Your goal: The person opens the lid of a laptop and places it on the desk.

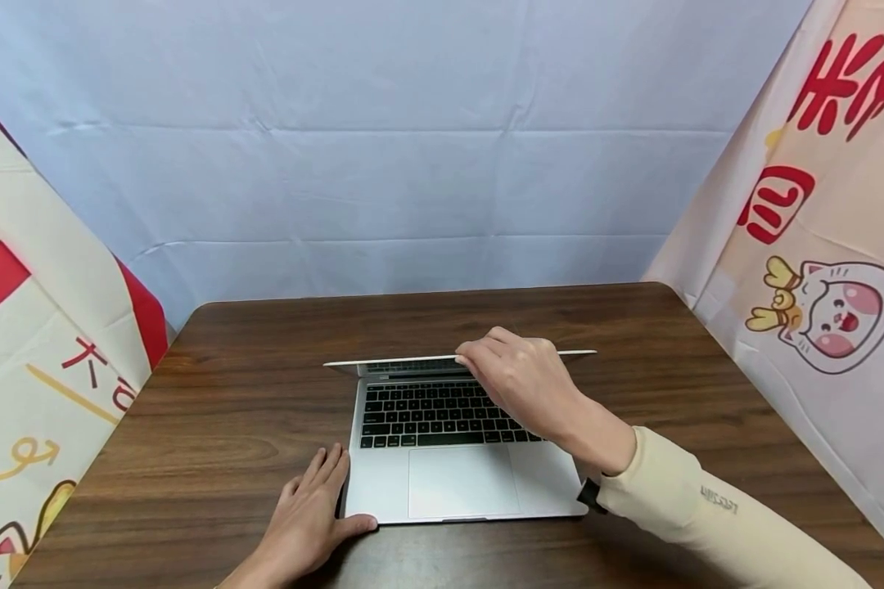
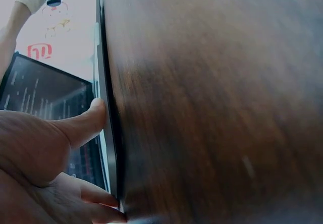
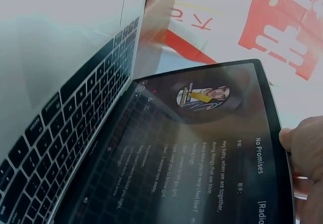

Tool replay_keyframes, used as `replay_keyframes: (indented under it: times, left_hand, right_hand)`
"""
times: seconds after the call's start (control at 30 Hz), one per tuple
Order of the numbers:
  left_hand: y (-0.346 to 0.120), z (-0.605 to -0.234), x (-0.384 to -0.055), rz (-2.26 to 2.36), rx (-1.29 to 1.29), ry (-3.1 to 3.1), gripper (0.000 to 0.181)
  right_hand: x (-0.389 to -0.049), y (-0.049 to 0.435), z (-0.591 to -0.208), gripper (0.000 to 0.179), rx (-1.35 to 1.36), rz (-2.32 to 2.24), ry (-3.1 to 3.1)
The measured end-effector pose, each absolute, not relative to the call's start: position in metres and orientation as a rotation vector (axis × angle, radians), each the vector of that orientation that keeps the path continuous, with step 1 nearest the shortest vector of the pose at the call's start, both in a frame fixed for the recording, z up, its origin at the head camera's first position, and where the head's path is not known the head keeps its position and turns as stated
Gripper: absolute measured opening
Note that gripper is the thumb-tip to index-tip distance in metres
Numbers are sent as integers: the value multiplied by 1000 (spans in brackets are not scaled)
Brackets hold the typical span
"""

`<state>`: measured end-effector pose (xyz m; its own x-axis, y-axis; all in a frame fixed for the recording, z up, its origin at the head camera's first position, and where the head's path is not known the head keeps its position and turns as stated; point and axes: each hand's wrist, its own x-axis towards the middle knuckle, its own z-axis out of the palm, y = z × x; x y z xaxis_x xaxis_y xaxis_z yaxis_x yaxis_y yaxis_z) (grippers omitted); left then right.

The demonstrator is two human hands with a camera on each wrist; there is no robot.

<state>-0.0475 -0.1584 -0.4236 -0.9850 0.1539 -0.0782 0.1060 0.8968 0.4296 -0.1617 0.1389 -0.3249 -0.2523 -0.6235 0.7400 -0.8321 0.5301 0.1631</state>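
Observation:
A silver laptop with black keys lies raised open on the table, its lid tilted toward the keyboard. My right hand pinches the lid's top edge, thumb on the screen side and the other fingers behind. In the right wrist view the lit screen shows song lyrics under "No Promises", and the same hand grips its rim. My left hand rests at the base's front left corner, fingers straight along the side. Its thumb presses the front edge.
The brown wooden table extends around the laptop on all sides. Behind it hangs a pale blue cloth. Printed cloths with red characters and cartoon cats stand at the left and right. A black band shows at my right cuff.

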Motion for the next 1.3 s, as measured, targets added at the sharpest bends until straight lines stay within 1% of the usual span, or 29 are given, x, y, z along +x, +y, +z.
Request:
replay_keyframes:
  times: [0.27,0.33,0.5,0.7,1.3]
  left_hand:
    - [-159,-424,-47,665,200,2944,100]
    - [-159,-424,-48,663,194,2938,100]
    - [-159,-424,-48,655,188,2933,100]
    - [-159,-424,-48,647,184,2934,101]
    - [-160,-424,-49,647,197,2935,102]
  right_hand:
    - [-176,137,-317,38,1145,302,-1992]
    - [-179,136,-314,29,1130,294,-2010]
    - [-187,136,-311,12,1089,290,-2053]
    - [-197,135,-307,11,1050,300,-2058]
    - [-231,129,-302,19,978,362,-2141]
